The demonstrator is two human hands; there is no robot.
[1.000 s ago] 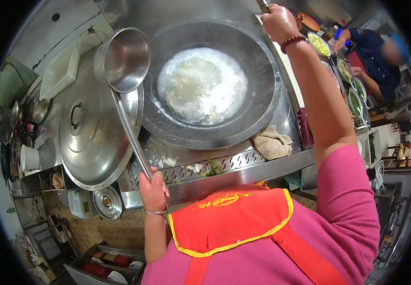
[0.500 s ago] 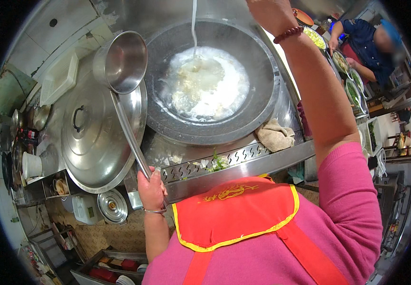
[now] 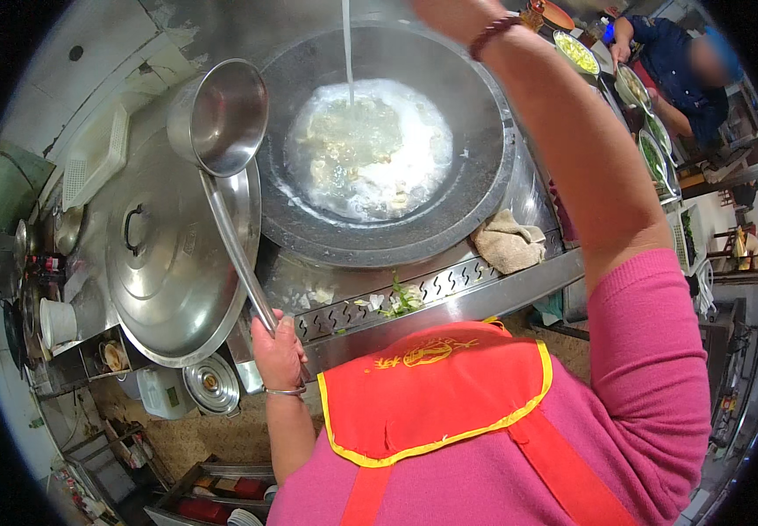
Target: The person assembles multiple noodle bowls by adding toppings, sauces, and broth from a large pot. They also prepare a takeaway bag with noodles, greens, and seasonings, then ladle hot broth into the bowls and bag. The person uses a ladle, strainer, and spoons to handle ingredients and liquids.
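Observation:
My left hand [image 3: 280,352] is closed around the long handle of a deep metal ladle [image 3: 228,118], held bowl-up over the edge of a large metal lid [image 3: 155,280]. The ladle's bowl looks empty. Beyond it sits a big dark wok [image 3: 309,230] in the stove top, with frothy, whitish bubbling liquid [image 3: 374,149] in its middle. A thin stream of water [image 3: 347,44] falls into that liquid from above. My right hand [image 3: 459,16] reaches up past the wok's far right rim; its fingers are cut off by the picture's top edge.
A beige cloth [image 3: 508,243] lies by the wok's near right rim. Green and white scraps [image 3: 401,301] rest on the slotted drain strip. A white plastic basket [image 3: 96,158] stands at the far left. Another person [image 3: 668,74] works at the far right beside several filled dishes [image 3: 577,53].
My right hand has shifted left along the top edge. Water keeps running into the wok. My left hand still grips the ladle, nearly unmoved, and the whole view has shifted slightly.

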